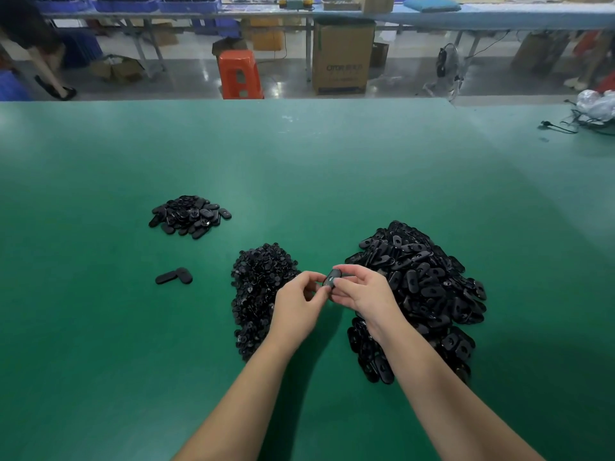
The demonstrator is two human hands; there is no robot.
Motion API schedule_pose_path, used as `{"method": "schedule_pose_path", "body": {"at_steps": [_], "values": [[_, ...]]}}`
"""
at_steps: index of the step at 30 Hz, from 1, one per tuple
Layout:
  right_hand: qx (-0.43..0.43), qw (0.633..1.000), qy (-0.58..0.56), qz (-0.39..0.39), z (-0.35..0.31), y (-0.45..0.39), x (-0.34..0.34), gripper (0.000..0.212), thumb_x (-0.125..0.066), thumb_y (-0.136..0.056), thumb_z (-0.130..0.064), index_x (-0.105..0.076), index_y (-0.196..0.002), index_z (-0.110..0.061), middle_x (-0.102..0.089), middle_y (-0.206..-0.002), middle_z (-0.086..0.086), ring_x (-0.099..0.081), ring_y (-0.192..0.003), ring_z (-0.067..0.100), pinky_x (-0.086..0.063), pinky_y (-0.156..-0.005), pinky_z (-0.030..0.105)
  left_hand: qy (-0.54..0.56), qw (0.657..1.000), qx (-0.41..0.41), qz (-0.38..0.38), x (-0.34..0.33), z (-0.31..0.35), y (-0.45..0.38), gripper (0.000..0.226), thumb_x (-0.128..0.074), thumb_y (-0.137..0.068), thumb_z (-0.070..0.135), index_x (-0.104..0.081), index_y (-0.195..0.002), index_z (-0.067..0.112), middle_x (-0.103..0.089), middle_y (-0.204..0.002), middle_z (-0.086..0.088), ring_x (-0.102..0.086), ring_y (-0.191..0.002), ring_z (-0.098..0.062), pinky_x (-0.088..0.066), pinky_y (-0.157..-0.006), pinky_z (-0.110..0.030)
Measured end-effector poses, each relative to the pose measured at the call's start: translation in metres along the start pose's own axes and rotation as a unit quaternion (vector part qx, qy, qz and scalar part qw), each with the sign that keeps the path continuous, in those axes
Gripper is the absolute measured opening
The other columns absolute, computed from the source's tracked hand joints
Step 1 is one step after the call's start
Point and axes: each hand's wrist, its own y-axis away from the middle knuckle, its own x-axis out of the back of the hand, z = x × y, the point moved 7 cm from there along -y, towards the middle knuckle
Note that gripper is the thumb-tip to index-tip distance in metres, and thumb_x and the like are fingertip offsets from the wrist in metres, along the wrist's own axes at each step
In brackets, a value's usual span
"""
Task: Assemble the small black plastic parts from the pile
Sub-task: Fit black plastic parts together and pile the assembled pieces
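On the counter (pixel 299 168) three heaps lie apart: the largest pile (pixel 422 287) to the right, a pile of smaller pieces (pixel 256 294) just left of it, and a small heap (pixel 189 216) farther back and left. Two loose parts (pixel 173 276) lie left of the middle pile. Both hands meet between the two near piles. Behind the counter a stool (pixel 240 74) stands on the floor, left of a carton (pixel 342 58).
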Motion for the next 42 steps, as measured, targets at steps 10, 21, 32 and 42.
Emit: {"method": "schedule_pose_path", "body": {"at_steps": [10,21,32,42], "values": [[-0.006,1.0,0.014,-0.004,0.012,0.006,-0.005,0.011,-0.065,-0.095,-0.004,-0.061,-0.106,-0.003,-0.073,-0.08,0.015,-0.074,-0.074,0.022,-0.062,-0.067,0.029,0.121,0.99,0.04,0.06,0.016,-0.007,-0.005,0.019,-0.07,-0.091,0.008,-0.073,-0.092,0.026,-0.071,-0.08,0.007,-0.062,-0.072,-0.001,-0.049,-0.067,-0.014],[-0.002,0.991,0.121,-0.053,0.015,0.009,-0.016,0.014,-0.069,-0.095,-0.017,-0.072,-0.094,-0.003,-0.073,-0.08,0.008,-0.073,-0.074,0.017,-0.058,-0.06,0.027,0.084,0.996,-0.012,0.0,0.018,0.012,-0.006,0.023,-0.07,-0.092,0.009,-0.079,-0.087,0.03,-0.076,-0.082,0.013,-0.07,-0.077,-0.008,-0.053,-0.07,-0.016],[-0.036,0.995,0.095,-0.005,0.021,0.003,-0.009,0.012,-0.055,-0.097,-0.007,-0.061,-0.096,0.003,-0.076,-0.089,0.017,-0.077,-0.076,0.022,-0.063,-0.062,0.033,-0.275,0.946,0.044,0.167,0.076,-0.023,-0.013,0.02,-0.064,-0.093,0.032,-0.072,-0.11,0.025,-0.063,-0.106,0.002,-0.062,-0.093,-0.02,-0.047,-0.074,-0.032],[-0.036,0.997,0.073,0.002,0.023,0.0,-0.006,0.015,-0.052,-0.103,-0.014,-0.063,-0.105,-0.004,-0.077,-0.094,0.01,-0.077,-0.082,0.022,-0.062,-0.066,0.033,-0.311,0.924,0.142,0.17,0.109,-0.063,-0.012,0.012,-0.065,-0.092,0.034,-0.075,-0.092,0.028,-0.07,-0.089,0.004,-0.057,-0.072,-0.016,-0.037,-0.055,-0.027]]}}
